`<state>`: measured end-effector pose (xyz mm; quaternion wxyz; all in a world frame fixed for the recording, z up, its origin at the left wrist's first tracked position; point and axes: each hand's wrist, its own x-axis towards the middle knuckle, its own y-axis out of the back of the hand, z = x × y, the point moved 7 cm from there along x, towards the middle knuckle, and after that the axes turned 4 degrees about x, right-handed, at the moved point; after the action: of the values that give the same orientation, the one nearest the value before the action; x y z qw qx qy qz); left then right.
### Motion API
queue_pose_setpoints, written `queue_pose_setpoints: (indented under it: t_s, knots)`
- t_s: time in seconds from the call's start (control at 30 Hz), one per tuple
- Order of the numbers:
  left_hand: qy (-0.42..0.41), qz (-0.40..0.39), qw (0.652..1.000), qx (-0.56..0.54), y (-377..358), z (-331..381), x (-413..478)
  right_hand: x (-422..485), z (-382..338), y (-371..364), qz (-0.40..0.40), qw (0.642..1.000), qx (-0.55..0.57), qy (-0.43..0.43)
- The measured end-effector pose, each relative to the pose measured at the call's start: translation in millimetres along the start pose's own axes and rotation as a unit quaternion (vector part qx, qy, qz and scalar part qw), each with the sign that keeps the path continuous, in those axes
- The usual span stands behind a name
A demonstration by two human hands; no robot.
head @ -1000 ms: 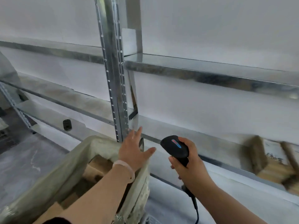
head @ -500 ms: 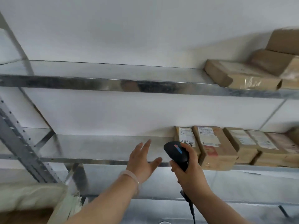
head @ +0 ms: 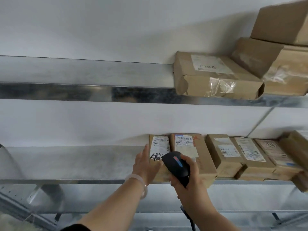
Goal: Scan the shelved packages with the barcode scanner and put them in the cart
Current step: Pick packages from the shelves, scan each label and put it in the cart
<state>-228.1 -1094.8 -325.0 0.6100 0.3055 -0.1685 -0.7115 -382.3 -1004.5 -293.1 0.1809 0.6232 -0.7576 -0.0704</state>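
My left grip [head: 145, 165], fingers straight and holding nothing, lies against the left side of the end package [head: 159, 145] at lower centre, its long axis running to the wall. My right grip [head: 190, 180], just beside, clasps the scanner [head: 176, 165].

A white wall [head: 100, 30] is running behind the whole rack. Two galvanized steel shelves are crossing the view: the upper shelf [head: 83, 72] is catching dull reflections along its front lip, and the lower shelf [head: 66, 162] is lying below it. A thin diagonal brace [head: 260, 122] is slanting against the wall between them at the right. A perforated metal upright [head: 16, 199], blurred, is cutting across the lower left corner
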Motion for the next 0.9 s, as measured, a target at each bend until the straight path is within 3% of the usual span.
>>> queue_pose_setpoints:
  t_s: [0.33, 0.63, 0.9]
  knots:
    - [0.002, -0.036, 0.997, -0.07, -37, -22, 34, 7, 17, 13, -0.01, 1.0, 0.021, 0.001]
    - [-0.034, 0.078, 0.99, -0.116, 8, -50, -8, 0, -4, -10, -0.035, 0.999, -0.009, 0.029]
    - [-0.068, 0.201, 0.971, -0.11, 103, -91, -73, -22, -84, -79, -0.083, 0.992, 0.054, 0.084]
